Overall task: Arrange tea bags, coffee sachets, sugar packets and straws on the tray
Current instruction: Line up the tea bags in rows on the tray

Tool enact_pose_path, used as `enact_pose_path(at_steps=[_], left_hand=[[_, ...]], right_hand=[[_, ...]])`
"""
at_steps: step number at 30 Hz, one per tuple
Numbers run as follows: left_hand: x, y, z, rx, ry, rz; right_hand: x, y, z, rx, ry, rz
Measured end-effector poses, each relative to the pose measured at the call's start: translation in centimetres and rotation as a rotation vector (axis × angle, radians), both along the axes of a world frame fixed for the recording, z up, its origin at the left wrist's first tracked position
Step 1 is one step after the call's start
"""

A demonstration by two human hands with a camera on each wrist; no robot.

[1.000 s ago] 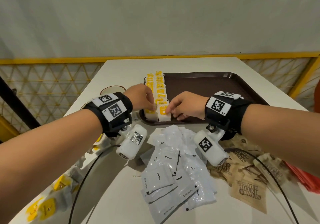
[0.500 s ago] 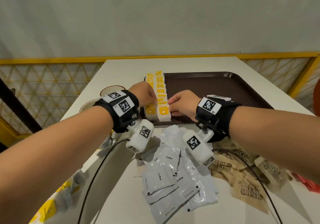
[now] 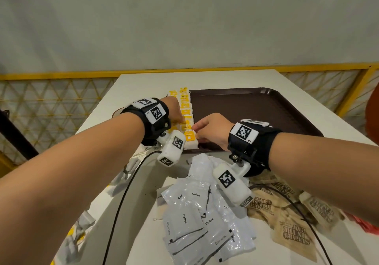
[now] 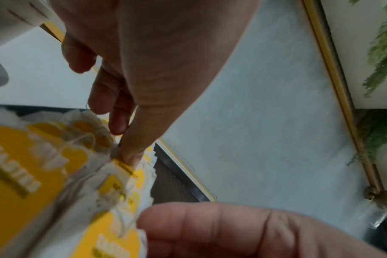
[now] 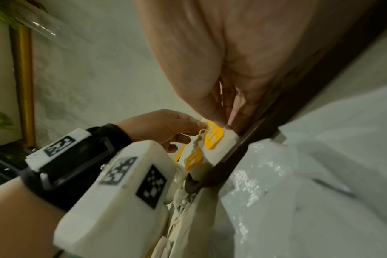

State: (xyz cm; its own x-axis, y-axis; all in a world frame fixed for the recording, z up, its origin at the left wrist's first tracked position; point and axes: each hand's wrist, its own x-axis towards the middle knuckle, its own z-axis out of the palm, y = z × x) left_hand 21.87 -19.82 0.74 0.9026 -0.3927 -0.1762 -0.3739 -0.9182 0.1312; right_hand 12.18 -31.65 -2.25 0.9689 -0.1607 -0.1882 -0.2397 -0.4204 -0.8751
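A white surface [image 3: 143,84] carries a dark brown tray [image 3: 256,110] at its middle, with a yellow railing [image 3: 61,76] and a grey wall behind it. Along the tray's left edge two rows of white tea bags [image 3: 185,110] with yellow tags run from the far rim to the near rim. On the surface in front of the tray lies a loose heap of white coffee sachets [image 3: 196,219], and just to its right a scatter of brown sugar packets [image 3: 291,232]; more tea bags [image 3: 75,238], blurred, lie at the near left edge, and something red [image 3: 365,223] shows at the far right edge, too blurred to identify. Both forearms reach in over the sachets, each wrist wearing a black strap with a white camera block. The left hand [image 3: 174,110] sits over the left row, its fingers [image 4: 130,153] curled down and pinching the top edge of a tea bag near the front of the row. The right hand [image 3: 213,129] rests at the tray's near rim just right of the rows, its fingers [image 5: 210,111] drawn together and pinching the nearest tea bag [image 3: 189,138] at its yellow tag.
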Motion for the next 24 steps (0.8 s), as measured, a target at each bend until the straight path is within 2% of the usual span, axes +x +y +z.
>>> enact_pose_path(at_steps=[10,19,24], left_hand=[[0.5,-0.5,0.7,0.026,0.033,0.045],[1.0,-0.7,0.5,0.106,0.079,0.031],[0.6,-0.5,0.7,0.056,0.065,0.011]], right_hand=[[0.0,0.0,0.1,-0.023,0.001,0.013],[0.7,0.5,1.0,0.095,0.061,-0.004],[1.2,0.6,1.1,-0.026,0.020,-0.037]])
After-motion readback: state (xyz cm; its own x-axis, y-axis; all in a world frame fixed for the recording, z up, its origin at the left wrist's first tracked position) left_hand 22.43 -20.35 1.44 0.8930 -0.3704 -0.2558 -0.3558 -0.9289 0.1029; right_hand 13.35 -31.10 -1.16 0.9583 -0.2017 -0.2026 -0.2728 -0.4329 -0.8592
